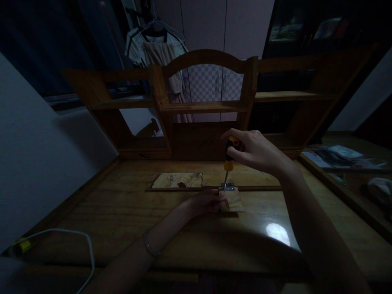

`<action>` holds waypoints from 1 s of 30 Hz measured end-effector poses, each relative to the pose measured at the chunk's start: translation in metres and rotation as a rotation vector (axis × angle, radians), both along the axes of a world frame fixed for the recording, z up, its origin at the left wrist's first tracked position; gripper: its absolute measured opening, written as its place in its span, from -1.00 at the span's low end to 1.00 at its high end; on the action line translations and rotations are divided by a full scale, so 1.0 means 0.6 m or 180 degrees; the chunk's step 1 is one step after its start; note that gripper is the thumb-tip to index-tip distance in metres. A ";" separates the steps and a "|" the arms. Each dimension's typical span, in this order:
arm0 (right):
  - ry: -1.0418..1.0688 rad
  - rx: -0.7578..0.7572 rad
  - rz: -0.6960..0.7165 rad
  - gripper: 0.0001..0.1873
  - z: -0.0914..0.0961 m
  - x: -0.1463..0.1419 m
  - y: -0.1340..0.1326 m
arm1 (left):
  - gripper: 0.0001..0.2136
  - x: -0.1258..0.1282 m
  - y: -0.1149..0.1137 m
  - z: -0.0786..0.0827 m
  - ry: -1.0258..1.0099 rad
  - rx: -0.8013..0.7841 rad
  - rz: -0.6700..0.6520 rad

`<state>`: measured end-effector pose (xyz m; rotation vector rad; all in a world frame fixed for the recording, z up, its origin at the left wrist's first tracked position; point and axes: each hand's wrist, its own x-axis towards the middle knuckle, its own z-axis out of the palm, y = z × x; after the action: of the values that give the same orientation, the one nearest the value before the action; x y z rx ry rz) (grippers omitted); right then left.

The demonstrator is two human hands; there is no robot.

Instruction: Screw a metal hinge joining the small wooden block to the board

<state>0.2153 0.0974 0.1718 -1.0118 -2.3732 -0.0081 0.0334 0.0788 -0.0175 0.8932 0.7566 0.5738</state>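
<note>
In my right hand (249,149) is a yellow and black screwdriver (228,165), gripped from above by its handle. Its shaft points down, with the tip at a small metal hinge (228,187). The hinge lies across the edge of a small wooden piece (234,200) and a longer wooden strip (257,181) behind it. Fingers of my left hand (211,201) close on the left side of the small piece. Too little shows to make out a screw under the tip. Left of the hinge, a board with a rough, stained surface (177,180) lies on the desk.
A wooden shelf unit (203,107) with an arched top rises at the back of the wooden desk (122,220). A white cable (67,231) loops over the near left corner. Plastic-wrapped items (346,153) lie to the right. Clothes (162,49) hang behind the shelf.
</note>
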 end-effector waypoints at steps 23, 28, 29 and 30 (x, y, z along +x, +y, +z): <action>0.0033 -0.0082 0.0210 -0.66 0.002 0.005 0.002 | -0.68 0.000 0.001 -0.007 0.0041 0.0065 -0.0020; 0.0103 -0.0027 0.0241 -0.67 -0.003 0.002 0.005 | -0.67 -0.001 0.004 -0.009 -0.0014 -0.0021 -0.0018; 0.0133 -0.0038 0.0278 -0.67 -0.004 0.001 0.006 | -0.67 -0.002 0.006 -0.011 -0.0013 -0.0038 -0.0021; 0.0165 -0.0064 0.0341 -0.67 -0.005 0.001 0.007 | -0.66 -0.002 0.007 -0.012 -0.0017 -0.0046 -0.0033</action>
<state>0.2156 0.1016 0.1688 -0.8820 -2.3813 0.0810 0.0325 0.0827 -0.0247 0.8814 0.7500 0.5608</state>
